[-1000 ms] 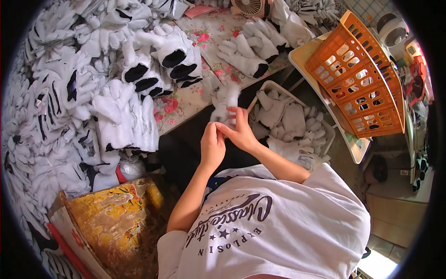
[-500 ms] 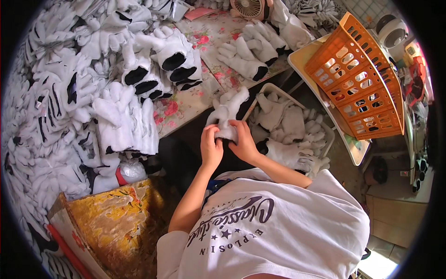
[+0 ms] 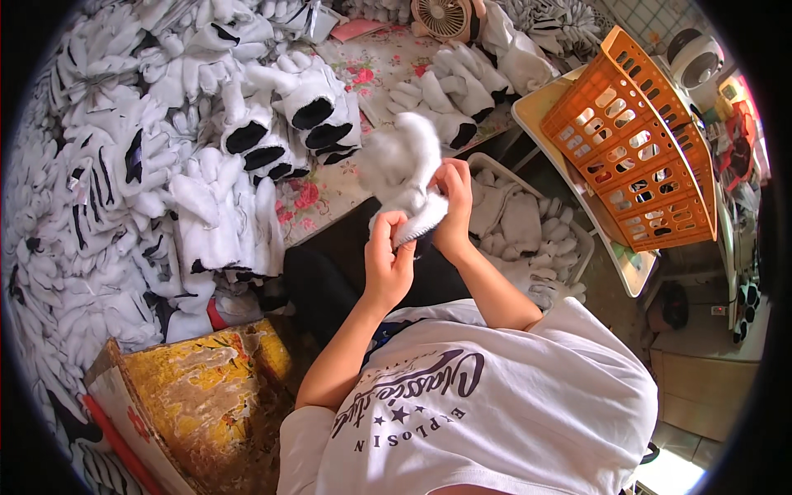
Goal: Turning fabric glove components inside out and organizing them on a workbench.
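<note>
Between my hands, above my lap, is a white fluffy glove (image 3: 402, 169) with a dark lining showing at its cuff. Its fingers point away from me and are smeared by motion. My left hand (image 3: 389, 262) pinches the near left edge of the cuff. Higher up, my right hand (image 3: 452, 205) is closed on the glove's right side. Just right of my right forearm stands a pale bin (image 3: 587, 247) holding several white gloves (image 3: 521, 216). Beyond the held glove, a flower-patterned table (image 3: 318, 198) carries more gloves of the same kind.
A huge heap of white gloves (image 3: 91, 198) fills the left side. Stacked gloves (image 3: 223, 214) sit at the table's near edge. An orange basket (image 3: 635, 140) rests on a small stand at right. A worn yellow box (image 3: 198, 388) is at lower left. A small fan (image 3: 445, 18) stands at the back.
The glove has been lifted and shaken or swung, and its fingers now blur. My right hand has moved up and slightly right along it; my left hand stays near the cuff.
</note>
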Demonstrator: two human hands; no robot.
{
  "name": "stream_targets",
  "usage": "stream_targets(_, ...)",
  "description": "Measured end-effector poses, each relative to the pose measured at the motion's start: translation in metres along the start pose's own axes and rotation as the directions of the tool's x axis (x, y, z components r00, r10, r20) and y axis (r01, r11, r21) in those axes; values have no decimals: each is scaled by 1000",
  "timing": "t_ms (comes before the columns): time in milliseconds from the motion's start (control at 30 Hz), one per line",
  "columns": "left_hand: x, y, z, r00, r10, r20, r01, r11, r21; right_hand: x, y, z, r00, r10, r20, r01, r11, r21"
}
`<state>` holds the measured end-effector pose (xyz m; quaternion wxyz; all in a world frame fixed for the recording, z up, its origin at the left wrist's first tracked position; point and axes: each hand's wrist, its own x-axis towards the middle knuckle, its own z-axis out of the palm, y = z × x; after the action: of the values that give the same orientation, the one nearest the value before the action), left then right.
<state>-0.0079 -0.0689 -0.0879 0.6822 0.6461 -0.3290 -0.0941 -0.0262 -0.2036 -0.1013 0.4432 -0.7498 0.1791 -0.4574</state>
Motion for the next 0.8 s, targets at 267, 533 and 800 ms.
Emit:
stream_targets(267, 30, 14, -17, 914, 405, 12, -322, 708, 628, -1, -28, 2, 990, 90, -108, -55, 957, 286)
stream_targets(533, 28, 32, -4, 875, 435, -214, -340, 865, 370, 11, -46, -4, 993, -121, 3, 121, 990, -70)
stream_targets(800, 3, 48, -33, 893, -294, 341, 440, 733, -520, 16, -33, -19, 773, 237, 588, -464, 844, 270)
